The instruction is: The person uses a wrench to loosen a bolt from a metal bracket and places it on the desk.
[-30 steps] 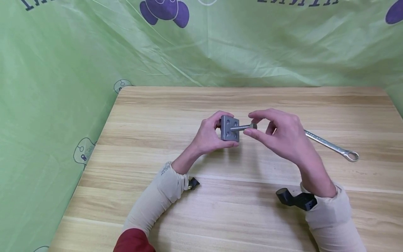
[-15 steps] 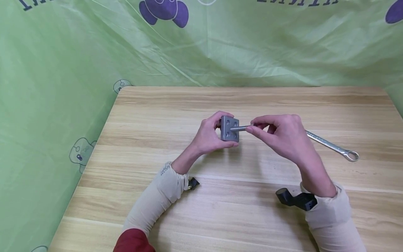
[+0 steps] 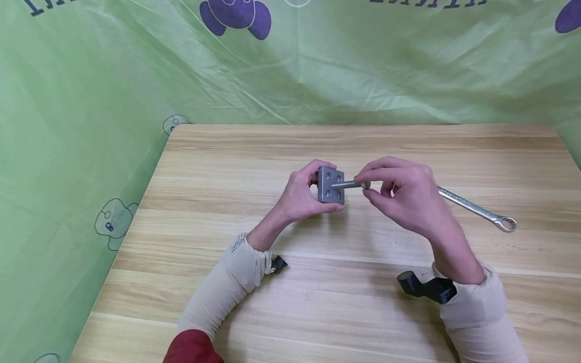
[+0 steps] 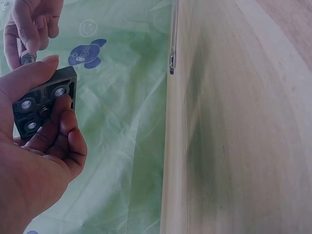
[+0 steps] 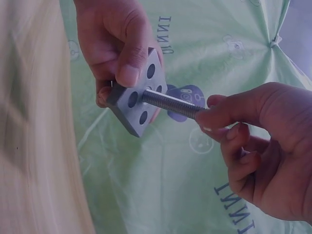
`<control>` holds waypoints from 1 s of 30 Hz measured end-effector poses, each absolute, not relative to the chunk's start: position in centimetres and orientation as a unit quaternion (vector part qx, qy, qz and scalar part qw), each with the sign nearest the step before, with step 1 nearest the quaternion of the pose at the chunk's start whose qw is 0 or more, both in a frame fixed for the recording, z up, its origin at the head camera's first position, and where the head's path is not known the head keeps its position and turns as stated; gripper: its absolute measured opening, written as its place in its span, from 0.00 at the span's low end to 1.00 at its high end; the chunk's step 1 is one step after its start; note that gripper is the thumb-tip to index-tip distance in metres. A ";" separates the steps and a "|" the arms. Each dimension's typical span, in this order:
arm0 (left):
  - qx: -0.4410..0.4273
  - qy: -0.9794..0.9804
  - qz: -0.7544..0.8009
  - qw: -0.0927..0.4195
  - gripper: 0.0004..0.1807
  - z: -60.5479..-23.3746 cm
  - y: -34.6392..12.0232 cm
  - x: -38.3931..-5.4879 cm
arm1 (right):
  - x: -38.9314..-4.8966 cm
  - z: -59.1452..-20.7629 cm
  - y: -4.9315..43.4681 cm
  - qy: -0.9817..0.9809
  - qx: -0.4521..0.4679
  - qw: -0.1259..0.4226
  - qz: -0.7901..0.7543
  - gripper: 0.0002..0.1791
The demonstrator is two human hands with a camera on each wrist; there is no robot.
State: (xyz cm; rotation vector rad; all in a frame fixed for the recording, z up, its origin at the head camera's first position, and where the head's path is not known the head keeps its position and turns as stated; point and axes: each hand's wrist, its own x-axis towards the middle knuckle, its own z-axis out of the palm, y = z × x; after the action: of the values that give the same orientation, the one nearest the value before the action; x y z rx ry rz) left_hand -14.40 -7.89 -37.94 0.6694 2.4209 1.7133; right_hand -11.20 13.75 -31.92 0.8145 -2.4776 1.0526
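Observation:
My left hand (image 3: 301, 194) grips a square grey metal plate (image 3: 331, 185) by its opposite edges, above the table. The plate has a hole near each corner. A long threaded bolt (image 3: 346, 184) stands out from the middle of its face. My right hand (image 3: 404, 194) has thumb and fingers curled at the bolt's head, partly covering it. In the left wrist view, the plate's dark ribbed back (image 4: 45, 105) shows, with the fingers of my left hand bent behind it. The right wrist view shows the bare thread (image 5: 170, 104) between plate and fingertips.
A silver wrench (image 3: 478, 209) lies on the wooden table (image 3: 327, 312), right of and partly behind my right hand. Black camera mounts sit at the right wrist (image 3: 426, 287) and left wrist (image 3: 279, 264). Green printed cloth (image 3: 317, 75) hangs behind and at the left.
My left hand and the plate have stayed in place. The right fingers closed over the bolt's head, then shifted around it, with the index finger now lying further over the head.

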 end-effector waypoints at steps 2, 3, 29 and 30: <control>0.220 0.796 0.562 0.051 0.39 -37.9 -7.9 -14.4 | -11.2 -32.1 13.6 -0.861 0.294 0.175 0.377 0.17; 0.220 0.796 0.562 0.051 0.39 -37.9 -7.9 -14.4 | -11.2 -32.1 13.5 -0.858 0.297 0.180 0.378 0.17; 0.224 0.798 0.558 0.048 0.39 -37.9 -7.9 -14.3 | -11.0 -31.4 13.6 -0.918 0.185 0.091 0.340 0.10; 0.224 0.797 0.559 0.048 0.40 -37.9 -7.9 -14.3 | -11.0 -31.4 13.6 -0.914 0.193 0.097 0.342 0.10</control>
State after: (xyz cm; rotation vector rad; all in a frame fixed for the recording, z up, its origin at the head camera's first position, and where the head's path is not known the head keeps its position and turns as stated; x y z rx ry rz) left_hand -14.33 -7.90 -37.88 0.6816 2.4305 1.7025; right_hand -10.97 13.62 -31.40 0.5728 -2.7076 1.0136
